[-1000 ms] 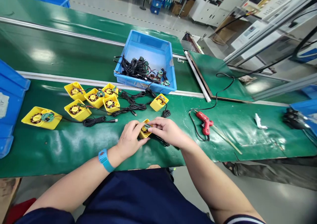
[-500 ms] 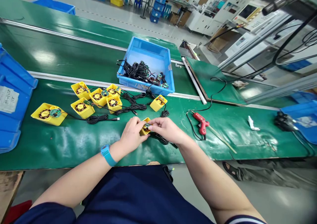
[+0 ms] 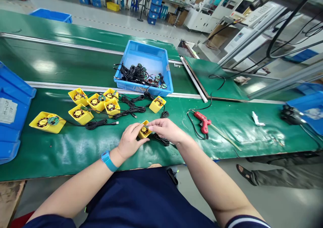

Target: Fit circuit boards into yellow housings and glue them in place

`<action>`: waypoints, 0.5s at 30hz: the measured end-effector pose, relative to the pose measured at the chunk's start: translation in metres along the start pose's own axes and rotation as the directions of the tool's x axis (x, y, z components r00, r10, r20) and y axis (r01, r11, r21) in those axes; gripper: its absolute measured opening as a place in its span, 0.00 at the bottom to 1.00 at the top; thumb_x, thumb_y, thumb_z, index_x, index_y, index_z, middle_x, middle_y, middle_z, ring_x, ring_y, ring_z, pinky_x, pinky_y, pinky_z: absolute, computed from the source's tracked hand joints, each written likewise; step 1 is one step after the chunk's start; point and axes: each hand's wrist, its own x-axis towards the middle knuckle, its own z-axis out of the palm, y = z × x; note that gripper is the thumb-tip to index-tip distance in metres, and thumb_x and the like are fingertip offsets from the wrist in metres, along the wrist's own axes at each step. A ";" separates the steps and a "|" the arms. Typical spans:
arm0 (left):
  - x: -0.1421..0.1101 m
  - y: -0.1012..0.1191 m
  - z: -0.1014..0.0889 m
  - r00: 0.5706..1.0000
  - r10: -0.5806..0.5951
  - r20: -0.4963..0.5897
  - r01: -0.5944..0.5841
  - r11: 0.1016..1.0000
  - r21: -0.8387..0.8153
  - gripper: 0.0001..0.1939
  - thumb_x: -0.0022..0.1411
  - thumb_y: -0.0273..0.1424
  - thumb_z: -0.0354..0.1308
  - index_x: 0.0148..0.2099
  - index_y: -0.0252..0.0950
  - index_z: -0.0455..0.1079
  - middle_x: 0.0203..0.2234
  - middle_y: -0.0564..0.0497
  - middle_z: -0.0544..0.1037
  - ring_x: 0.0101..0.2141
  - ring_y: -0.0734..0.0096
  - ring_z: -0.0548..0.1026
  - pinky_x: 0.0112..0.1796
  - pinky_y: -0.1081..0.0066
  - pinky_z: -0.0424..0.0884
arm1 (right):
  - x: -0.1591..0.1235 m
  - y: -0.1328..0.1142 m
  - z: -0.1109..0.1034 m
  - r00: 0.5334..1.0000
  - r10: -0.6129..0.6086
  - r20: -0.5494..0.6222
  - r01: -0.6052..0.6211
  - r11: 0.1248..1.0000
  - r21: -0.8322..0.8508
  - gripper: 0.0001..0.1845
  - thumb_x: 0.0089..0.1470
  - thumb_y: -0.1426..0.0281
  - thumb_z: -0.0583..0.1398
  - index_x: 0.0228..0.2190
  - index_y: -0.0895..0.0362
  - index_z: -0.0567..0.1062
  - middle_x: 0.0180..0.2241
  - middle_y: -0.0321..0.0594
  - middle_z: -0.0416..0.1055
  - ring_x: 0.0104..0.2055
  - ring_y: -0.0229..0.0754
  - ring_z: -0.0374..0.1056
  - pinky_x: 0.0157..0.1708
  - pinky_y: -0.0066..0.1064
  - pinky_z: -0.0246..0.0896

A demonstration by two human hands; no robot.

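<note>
A small yellow holder with a coil part (image 3: 144,130) rests on the green table between my two hands. My left hand (image 3: 129,141), with a blue wristband, curls round its left side. My right hand (image 3: 165,129) pinches its right edge with fingers closed. A bundled black cable (image 3: 161,140) runs out from under my right hand. Several more yellow holders with coils (image 3: 94,103) and black cables (image 3: 131,107) lie to the left and behind, and one more yellow holder (image 3: 157,104) sits just beyond my hands.
A blue tray (image 3: 148,58) with black cables and small green boards sits behind on the belt. A red glue gun (image 3: 203,122) lies to the right. Blue bins stand at the left edge (image 3: 12,103) and far right (image 3: 310,108). Someone's sandalled foot (image 3: 243,172) shows under the table.
The view has shifted slightly. My hands stay on the yellow holder; the small green board seen on its top earlier no longer shows.
</note>
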 end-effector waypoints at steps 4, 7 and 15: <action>-0.002 0.002 -0.001 0.999 0.046 0.017 -0.047 0.998 0.045 0.32 0.61 0.41 0.67 0.64 0.38 0.65 0.51 0.38 0.77 0.51 0.52 0.77 0.53 0.52 0.76 | 0.000 0.002 0.000 1.000 0.003 0.019 -0.004 0.999 0.052 0.27 0.47 0.54 0.70 0.40 0.64 0.80 0.18 0.27 0.62 0.17 0.26 0.43 0.16 0.24 0.33; -0.002 0.002 -0.001 0.999 0.038 0.032 -0.039 0.998 0.055 0.29 0.63 0.39 0.66 0.63 0.37 0.66 0.51 0.38 0.76 0.50 0.53 0.76 0.51 0.53 0.77 | 0.000 0.000 -0.002 0.999 0.004 0.049 -0.008 0.997 0.079 0.26 0.45 0.55 0.71 0.38 0.64 0.80 0.18 0.27 0.63 0.17 0.26 0.44 0.17 0.24 0.33; 0.002 0.004 -0.002 0.996 -0.022 0.086 0.018 0.999 0.052 0.27 0.63 0.38 0.66 0.61 0.37 0.67 0.48 0.41 0.73 0.49 0.57 0.75 0.50 0.55 0.77 | -0.003 -0.002 0.000 0.994 -0.084 0.063 0.080 0.995 0.057 0.25 0.44 0.57 0.70 0.39 0.64 0.80 0.22 0.31 0.68 0.20 0.28 0.49 0.20 0.25 0.42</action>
